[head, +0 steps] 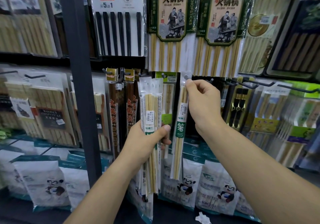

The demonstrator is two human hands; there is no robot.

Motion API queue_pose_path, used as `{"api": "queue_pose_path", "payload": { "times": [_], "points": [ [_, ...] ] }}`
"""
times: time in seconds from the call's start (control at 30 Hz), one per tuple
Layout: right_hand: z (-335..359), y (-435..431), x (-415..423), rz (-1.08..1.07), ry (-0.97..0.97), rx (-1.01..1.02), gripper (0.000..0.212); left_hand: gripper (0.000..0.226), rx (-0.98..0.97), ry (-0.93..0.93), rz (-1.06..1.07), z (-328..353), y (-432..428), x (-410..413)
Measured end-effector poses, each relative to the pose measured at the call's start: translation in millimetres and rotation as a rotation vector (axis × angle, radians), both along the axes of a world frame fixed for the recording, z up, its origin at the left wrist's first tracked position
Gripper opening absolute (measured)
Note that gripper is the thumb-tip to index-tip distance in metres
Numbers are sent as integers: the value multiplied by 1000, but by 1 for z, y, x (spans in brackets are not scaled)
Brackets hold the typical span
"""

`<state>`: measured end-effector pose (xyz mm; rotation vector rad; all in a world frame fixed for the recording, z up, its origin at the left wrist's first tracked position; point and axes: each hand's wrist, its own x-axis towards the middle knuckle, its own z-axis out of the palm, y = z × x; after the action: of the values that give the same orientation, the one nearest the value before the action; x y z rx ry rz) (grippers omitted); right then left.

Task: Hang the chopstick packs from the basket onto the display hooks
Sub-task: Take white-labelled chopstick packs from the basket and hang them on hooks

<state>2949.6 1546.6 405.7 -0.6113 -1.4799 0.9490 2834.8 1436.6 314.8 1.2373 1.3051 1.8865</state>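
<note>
Presently, right hand (202, 102) pinches the top of one chopstick pack (180, 128) at the display hook (186, 76); left hand (147, 142) grips a bundle of packs (151, 102), upright.

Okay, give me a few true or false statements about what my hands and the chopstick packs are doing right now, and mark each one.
1. The left hand grips a bundle of chopstick packs. True.
2. The right hand is empty. False: it pinches the top of a single pack, held up at a display hook.
3. The single pack carries a green label. True.
4. The panda bags hang from hooks above the hands. False: they stand on the shelf below.
</note>
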Motion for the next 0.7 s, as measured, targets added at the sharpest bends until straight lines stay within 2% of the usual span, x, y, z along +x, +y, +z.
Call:
{"api": "queue_pose_path", "payload": {
  "times": [0.33,0.57,0.7],
  "points": [
    [-1,6,0,-30,1,-16,27,22,-6,15,-23,1,2,1],
    [-6,19,-4,-52,-50,-67,29,8,30,-4,-18,3,0,4],
    [-7,28,-5,-95,-94,-82,35,12,4,-16,-13,5,-2,5]
  ]
}}
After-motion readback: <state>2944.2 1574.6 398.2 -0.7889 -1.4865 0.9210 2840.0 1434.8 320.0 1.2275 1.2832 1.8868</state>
